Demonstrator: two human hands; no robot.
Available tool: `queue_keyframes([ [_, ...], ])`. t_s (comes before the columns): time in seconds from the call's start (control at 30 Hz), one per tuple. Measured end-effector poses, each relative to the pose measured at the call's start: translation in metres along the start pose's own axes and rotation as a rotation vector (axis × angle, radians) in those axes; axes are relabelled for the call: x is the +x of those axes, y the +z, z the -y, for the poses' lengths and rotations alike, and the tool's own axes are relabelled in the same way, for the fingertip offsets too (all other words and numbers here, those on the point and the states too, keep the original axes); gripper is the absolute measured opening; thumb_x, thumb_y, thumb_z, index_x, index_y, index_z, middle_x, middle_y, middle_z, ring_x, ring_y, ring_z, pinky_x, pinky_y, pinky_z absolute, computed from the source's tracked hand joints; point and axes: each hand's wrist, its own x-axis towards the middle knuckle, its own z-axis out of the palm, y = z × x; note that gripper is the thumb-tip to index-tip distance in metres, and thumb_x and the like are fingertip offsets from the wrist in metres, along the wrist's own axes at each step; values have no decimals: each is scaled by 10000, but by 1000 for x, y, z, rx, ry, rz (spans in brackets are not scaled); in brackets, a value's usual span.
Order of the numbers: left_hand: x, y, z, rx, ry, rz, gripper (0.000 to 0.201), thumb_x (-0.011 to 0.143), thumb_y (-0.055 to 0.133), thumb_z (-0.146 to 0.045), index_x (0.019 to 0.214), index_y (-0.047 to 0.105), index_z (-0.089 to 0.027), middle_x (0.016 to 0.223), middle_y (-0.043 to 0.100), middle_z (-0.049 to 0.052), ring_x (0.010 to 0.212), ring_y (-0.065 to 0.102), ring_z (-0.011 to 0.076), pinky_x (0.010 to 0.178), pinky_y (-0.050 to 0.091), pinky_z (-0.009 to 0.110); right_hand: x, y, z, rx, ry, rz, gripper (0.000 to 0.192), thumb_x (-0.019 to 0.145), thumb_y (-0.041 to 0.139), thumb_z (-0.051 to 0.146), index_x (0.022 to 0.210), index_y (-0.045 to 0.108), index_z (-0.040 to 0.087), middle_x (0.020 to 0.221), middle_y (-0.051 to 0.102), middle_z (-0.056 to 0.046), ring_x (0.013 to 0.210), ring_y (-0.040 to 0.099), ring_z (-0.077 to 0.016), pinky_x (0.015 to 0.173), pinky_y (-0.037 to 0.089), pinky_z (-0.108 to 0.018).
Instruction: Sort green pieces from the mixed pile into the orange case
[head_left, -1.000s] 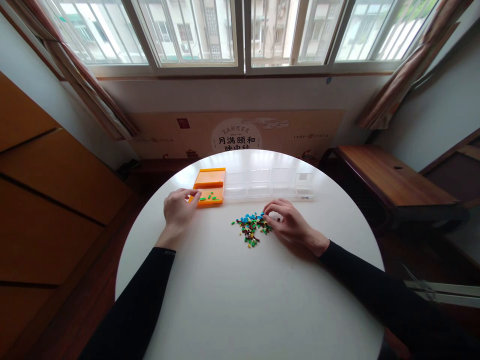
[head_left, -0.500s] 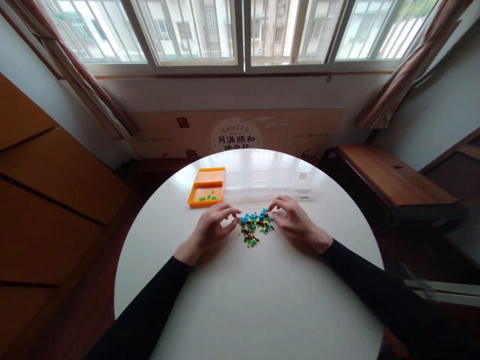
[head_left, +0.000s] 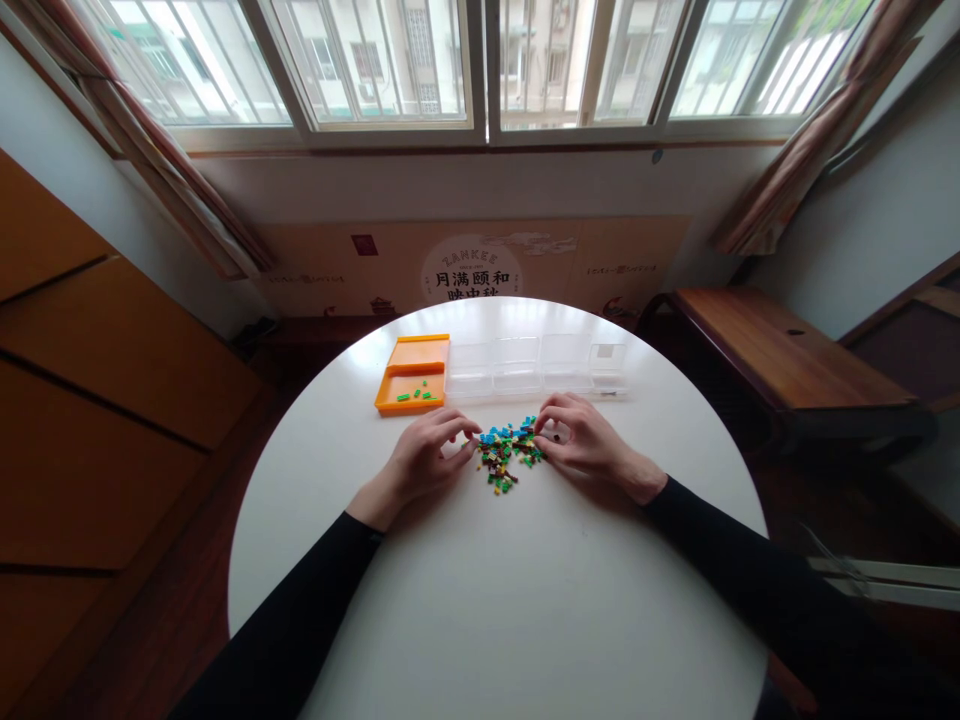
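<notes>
The left hand (head_left: 420,452) bends in at the left edge of a pile of small bricks (head_left: 502,455), thumb and forefinger slightly apart. The right hand (head_left: 589,445) arches at the right edge; whether its fingertips pinch a brick, I cannot tell. The pile lies on a round white table (head_left: 480,610), facing a barred window (head_left: 397,70).

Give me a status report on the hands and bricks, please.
Left hand at left edge of brick pile, right hand at its right. Green pieces in orange tray. Transparent box beyond pile, blocking neither hand.
</notes>
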Motion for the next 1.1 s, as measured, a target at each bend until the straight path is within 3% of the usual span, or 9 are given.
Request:
queue_keyframes([
  [0.13, 1, 0, -1, 3, 5, 0, 117, 1033, 683, -270, 1052, 796, -244, 961, 779, 35, 752, 646, 160, 744, 542, 313, 0, 2, 0, -37, -8, -19, 52, 958, 788, 230, 924, 797, 268, 973, 779, -43, 946, 712, -251, 967, 531, -449],
  [0.33, 1, 0, 0, -1, -10, 8, 136, 1049, 670, -297, 1066, 796, -250, 973, 783, 47, 773, 656, 171, 757, 543, 320, 1, 1, 2, -52, -28, -37, 161, 1056, 734, 292, 919, 817, 269, 994, 803, -54, 949, 726, -250, 967, 522, -464],
  [0.57, 0, 0, 1, -13, 14, -5, 99, 1044, 697, -262, 1077, 790, -256, 976, 780, 30, 769, 651, 164, 749, 530, 304, 2, 1, -1, -43, -25, -44, 152, 1068, 709, 279, 949, 802, 256, 1006, 795, -56, 967, 725, -256, 982, 518, -468],
  [0.83, 6, 9, -13, -10, -22, -105, 117, 1041, 761, -361, 1057, 797, -251, 953, 785, 40, 816, 707, 193, 806, 557, 350, 7, 11, 7, 275, 68, -119, 190, 1091, 695, 373, 981, 781, 243, 1013, 758, -71, 942, 707, -239, 895, 586, -410],
  [1.1, 18, 31, -39, 63, -28, -191, 215, 994, 832, -477, 989, 803, -264, 929, 800, 45, 865, 742, 231, 829, 576, 397, 6, 22, 9, 379, 126, -122, 271, 1085, 707, 477, 971, 787, 245, 1007, 759, -58, 966, 725, -233, 921, 594, -391],
])
